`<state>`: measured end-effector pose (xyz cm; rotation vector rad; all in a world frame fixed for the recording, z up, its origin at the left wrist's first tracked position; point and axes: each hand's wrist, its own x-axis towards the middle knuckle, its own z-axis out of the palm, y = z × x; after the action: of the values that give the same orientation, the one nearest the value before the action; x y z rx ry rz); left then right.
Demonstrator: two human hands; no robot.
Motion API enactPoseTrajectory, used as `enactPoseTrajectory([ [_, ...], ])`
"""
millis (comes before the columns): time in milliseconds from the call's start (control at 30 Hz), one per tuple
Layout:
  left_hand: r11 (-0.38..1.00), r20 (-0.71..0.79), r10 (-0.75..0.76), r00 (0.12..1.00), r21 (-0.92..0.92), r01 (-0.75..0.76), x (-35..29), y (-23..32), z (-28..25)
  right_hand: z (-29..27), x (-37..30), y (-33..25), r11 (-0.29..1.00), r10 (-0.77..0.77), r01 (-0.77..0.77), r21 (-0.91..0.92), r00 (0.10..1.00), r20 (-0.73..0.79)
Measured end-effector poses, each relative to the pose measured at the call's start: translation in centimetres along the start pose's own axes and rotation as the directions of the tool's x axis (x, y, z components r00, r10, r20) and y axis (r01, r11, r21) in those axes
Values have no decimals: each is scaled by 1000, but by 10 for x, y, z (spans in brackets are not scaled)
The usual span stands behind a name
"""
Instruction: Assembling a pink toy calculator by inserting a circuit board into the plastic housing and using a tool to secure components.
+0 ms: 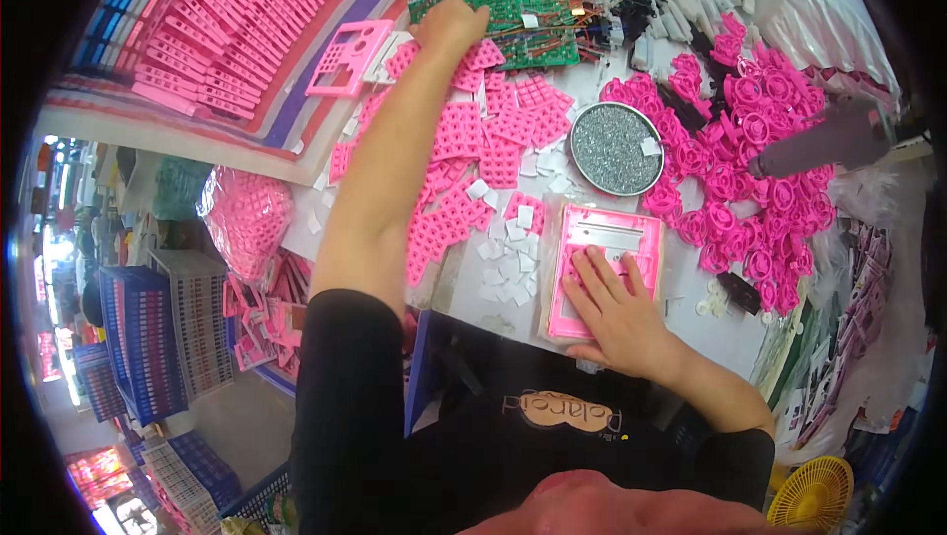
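Note:
My left arm stretches far across the table, and my left hand [451, 26] is at the near left of a pile of green circuit boards [538, 12] with wires. Its fingers point away and are mostly hidden, so a grip on a board cannot be made out. Close to my body, my right hand [619, 316] lies flat with fingers spread on a pink plastic housing [570, 303]. A silvery metal strip [612, 233] shows in the housing's far part. Pink button pads [459, 131] lie in a loose heap under and beside my left forearm.
A round tin of small metal screws [617, 148] stands beyond the housing. Pink ring-shaped parts [755, 131] pile up at right, near a dark grey tool [819, 139]. White square pieces [508, 264] lie left of the housing. Pink panels [212, 27] stand in rows at far left.

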<state>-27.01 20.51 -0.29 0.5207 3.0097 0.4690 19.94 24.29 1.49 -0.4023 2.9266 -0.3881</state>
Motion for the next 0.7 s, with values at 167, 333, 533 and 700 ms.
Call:
enactPoseTrajectory([
  [167,985,31,-169,985,-35,170,-4,53,-12,3,-4,4,1000,2,-2,19,999,-33],
  [333,944,22,-293,956,-156,292,-7,81,-3,7,-5,4,999,12,-9,50,997,-72],
  [533,902,35,-362,931,-238,360,-11,98,-5,8,-8,4,998,12,-4,64,993,-116],
  [700,977,-395,-173,902,-188,105,-18,112,12,12,-10,3,999,11,-5,48,992,-129],
])
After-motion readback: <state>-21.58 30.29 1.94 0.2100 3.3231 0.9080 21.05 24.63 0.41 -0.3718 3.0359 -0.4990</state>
